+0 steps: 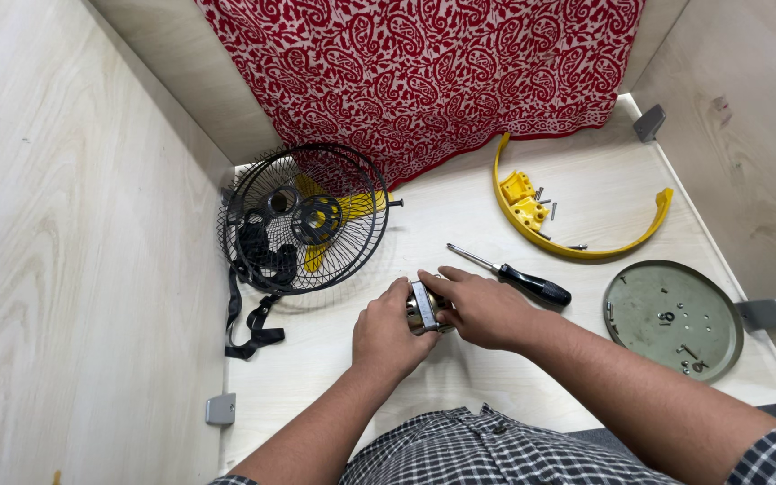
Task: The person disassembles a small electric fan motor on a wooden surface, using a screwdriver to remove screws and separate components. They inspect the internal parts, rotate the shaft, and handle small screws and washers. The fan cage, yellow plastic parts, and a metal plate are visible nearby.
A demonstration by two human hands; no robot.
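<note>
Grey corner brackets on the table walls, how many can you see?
3: one bracket at the far right corner, one bracket on the right wall by the round metal plate, one bracket near left. Others may be hidden.

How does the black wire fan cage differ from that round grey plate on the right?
The fan cage is black open wire and stands tilted on its side; the round plate is solid grey-green and lies flat. The cage holds yellow and black parts, while the plate carries a few small screws. Both are round and rest on the pale table.
</note>
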